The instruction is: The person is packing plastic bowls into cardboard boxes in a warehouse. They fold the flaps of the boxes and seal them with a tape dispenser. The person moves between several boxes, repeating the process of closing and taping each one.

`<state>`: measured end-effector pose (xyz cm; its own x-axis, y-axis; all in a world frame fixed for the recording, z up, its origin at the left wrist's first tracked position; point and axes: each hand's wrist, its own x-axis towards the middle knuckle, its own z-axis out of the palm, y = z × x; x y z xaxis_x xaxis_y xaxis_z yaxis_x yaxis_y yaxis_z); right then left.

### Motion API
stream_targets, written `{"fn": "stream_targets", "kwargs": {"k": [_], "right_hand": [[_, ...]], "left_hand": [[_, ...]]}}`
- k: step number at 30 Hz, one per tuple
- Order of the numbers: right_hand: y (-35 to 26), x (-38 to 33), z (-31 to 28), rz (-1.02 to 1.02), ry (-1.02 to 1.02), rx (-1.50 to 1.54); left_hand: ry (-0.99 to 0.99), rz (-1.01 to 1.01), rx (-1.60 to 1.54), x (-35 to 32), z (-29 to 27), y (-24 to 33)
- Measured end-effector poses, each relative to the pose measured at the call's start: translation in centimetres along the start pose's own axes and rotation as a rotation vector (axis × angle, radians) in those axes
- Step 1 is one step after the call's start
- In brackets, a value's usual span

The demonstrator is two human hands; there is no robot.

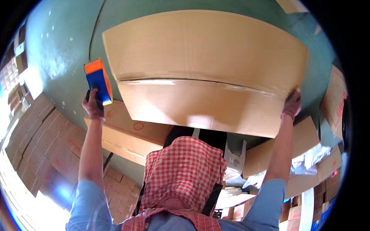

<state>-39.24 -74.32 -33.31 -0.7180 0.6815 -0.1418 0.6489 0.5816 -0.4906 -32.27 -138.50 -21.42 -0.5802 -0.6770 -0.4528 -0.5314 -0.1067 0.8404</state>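
A large brown cardboard box (204, 73) fills the upper middle of the view, its flaps meeting along a taped seam. My right hand (291, 104) grips the box's right lower corner. My left hand (92, 104) is raised beside the box's left edge and holds an orange and blue tape dispenser (98, 81), which sits just left of the seam's end. A red and white checked cloth (181, 173) hangs down over my chest below the box.
Stacks of printed brown cartons (42, 142) stand at the left. Flat cardboard sheets (131, 134) and crumpled plastic wrap (308, 158) lie on the green floor (65, 57) under the box. More cartons (335, 100) sit at the right.
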Motion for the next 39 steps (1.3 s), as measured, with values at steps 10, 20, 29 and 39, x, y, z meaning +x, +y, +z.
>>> {"fn": "stream_targets", "kwargs": {"k": [10, 20, 29, 39], "right_hand": [[-2.5, -2.3, 0.8, -0.332, 0.201, -0.442], [-11.7, -22.7, 6.0, -1.013, -0.696, -0.173], [1.3, -10.6, -8.5, 0.191, -0.023, -0.179], [18.0, -38.4, -23.5, 0.899, -0.25, 0.112]], "left_hand": [[-0.434, 0.799, 0.892, -10.0, 15.4, -3.7], [-0.458, 0.587, 0.717, -7.4, 14.1, -5.2], [-0.444, 0.215, 0.644, -6.6, 16.4, -1.8], [-0.732, 0.06, 0.443, -22.5, 20.1, 4.8]]}}
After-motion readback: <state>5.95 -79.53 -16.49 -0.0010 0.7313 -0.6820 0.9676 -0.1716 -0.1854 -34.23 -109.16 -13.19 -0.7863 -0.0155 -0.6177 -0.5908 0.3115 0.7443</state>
